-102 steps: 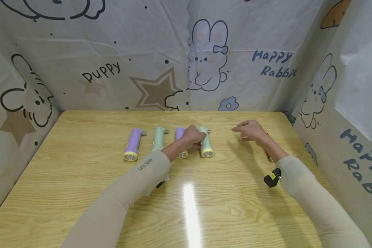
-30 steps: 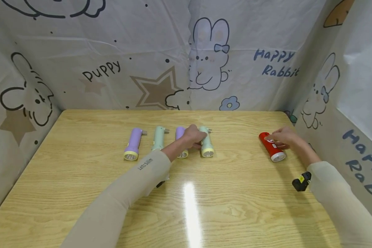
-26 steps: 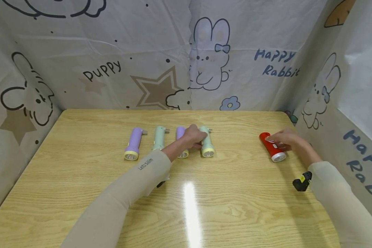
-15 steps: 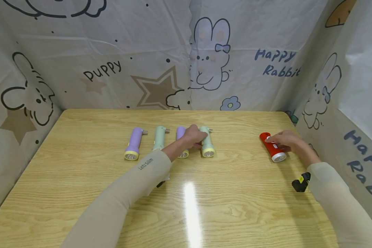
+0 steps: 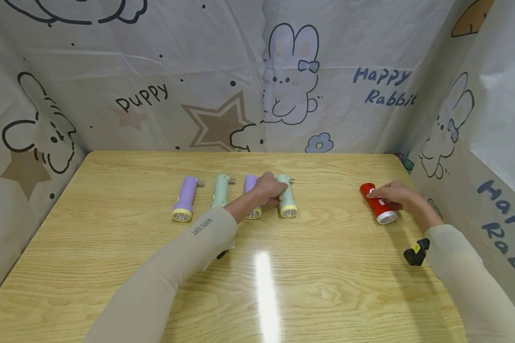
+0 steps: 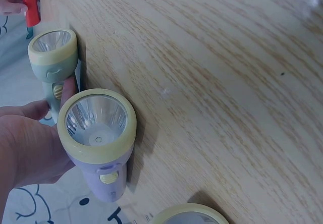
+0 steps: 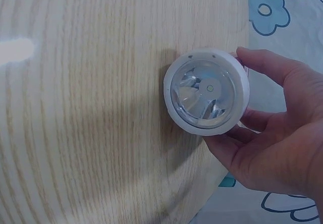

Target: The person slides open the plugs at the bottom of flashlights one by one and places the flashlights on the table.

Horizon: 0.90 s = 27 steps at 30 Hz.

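My left hand (image 5: 267, 186) pinches a mint-green flashlight (image 5: 286, 196), the rightmost in a row of pastel ones, its yellow-rimmed lens facing me. In the left wrist view its finger and thumb close about the green flashlight's body (image 6: 53, 65), beside a purple flashlight (image 6: 103, 178). At the table's right side my right hand (image 5: 396, 193) grips a red flashlight (image 5: 374, 199) with a white lens rim, lying aslant. The right wrist view looks straight at its lens (image 7: 207, 92), with thumb and fingers on both sides of the body behind it.
Left of the green flashlight lie the near purple flashlight (image 5: 250, 183), another green flashlight (image 5: 220, 190), partly covered by my left forearm, and a far-left purple flashlight (image 5: 186, 195). Printed cloth walls (image 5: 154, 124) border the wooden table (image 5: 111, 257) at the back and sides.
My right hand has moved right from bare table and taken hold of the red flashlight, which the forearm mostly hid before. My left hand has stayed on the green flashlight.
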Tool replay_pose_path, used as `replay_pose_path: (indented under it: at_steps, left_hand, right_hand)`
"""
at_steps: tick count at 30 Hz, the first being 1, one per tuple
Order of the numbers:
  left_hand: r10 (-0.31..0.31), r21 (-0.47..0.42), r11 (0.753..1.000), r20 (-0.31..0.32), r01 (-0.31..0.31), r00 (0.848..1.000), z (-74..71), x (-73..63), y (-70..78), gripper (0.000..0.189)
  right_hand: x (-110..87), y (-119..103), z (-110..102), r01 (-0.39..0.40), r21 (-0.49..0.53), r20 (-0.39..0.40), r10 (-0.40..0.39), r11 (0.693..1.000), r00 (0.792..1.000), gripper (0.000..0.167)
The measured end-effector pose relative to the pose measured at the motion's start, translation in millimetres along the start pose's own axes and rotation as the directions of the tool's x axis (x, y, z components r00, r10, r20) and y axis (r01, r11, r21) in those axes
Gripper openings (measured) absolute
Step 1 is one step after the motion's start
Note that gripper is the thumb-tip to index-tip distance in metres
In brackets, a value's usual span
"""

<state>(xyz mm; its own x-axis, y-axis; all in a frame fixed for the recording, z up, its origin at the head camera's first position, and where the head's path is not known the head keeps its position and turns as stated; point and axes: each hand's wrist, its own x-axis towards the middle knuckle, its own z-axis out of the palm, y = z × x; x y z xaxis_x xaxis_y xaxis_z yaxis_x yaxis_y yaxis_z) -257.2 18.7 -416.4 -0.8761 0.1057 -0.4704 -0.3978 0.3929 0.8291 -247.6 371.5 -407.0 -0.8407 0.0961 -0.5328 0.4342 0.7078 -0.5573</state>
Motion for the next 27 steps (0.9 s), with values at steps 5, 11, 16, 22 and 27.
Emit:
replay_pose_path:
  at_steps: [5,11,16,22,27]
  left_hand:
    - [0.012,-0.005,1.000,0.005,-0.012,1.000,-0.5,-0.6,-0.3,0.035]
    - [0.010,0.011,1.000,-0.005,-0.010,1.000,-0.7,-1.7,0.4,0.033]
    - [0.006,0.001,1.000,-0.003,-0.006,1.000,-0.2,-1.6,0.7,0.033]
    - [0.001,-0.007,1.000,-0.003,-0.001,1.000,0.0,-1.6,1.7,0.034]
    - [0.005,-0.009,1.000,0.005,-0.005,1.000,-0.6,-2.4,1.7,0.035]
  right_hand:
    - [1.7,-0.6,-0.1,0.005,-0.032,0.010,-0.005,0.999,1.000,0.066]
    - [0.7,-3.7,0.9,0.018,-0.057,0.016,-0.017,0.998,1.000,0.058]
    - [0.9,-6.9,1.6,0.020,-0.086,0.023,-0.018,0.996,1.000,0.059]
    - [0.2,-11.7,0.9,0.027,-0.100,0.020,-0.025,0.995,0.999,0.065]
    - [-2.4,-15.4,2.2,0.041,-0.095,0.012,-0.040,0.995,0.999,0.066]
